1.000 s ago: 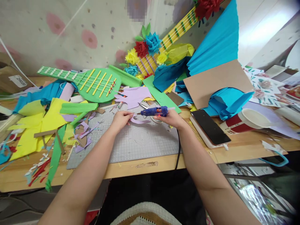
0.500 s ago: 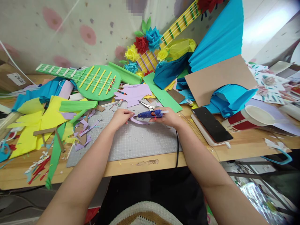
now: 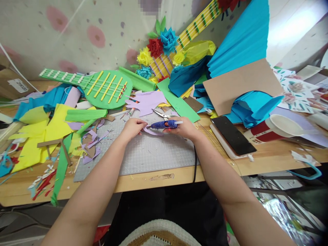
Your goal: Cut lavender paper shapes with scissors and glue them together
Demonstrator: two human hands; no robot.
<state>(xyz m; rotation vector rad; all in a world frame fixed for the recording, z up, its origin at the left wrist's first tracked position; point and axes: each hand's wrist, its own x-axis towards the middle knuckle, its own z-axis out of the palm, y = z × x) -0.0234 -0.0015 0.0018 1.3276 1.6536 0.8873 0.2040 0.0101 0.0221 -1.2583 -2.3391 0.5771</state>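
Note:
My right hand (image 3: 185, 129) is closed round a blue hot-glue gun (image 3: 162, 124), its nozzle pointing left at a small curved purple paper piece (image 3: 153, 131). My left hand (image 3: 132, 127) pinches the left end of that purple piece against the grey cutting mat (image 3: 153, 153). The gun's black cord (image 3: 195, 164) runs down over the table's front edge. Both hands meet at the mat's far side.
Scissors (image 3: 160, 114) and a purple paper cut-out (image 3: 147, 102) lie behind the hands. A green paper guitar (image 3: 107, 89), paper flowers (image 3: 159, 48), blue folded paper (image 3: 238, 41) and cardboard (image 3: 241, 83) crowd the back. A phone (image 3: 233, 135) and red cup (image 3: 271, 128) sit right; scraps left.
The glue gun has dropped lower and closer to the purple piece, now tilted flatter. My left hand stays pinching the paper. The view shifted slightly.

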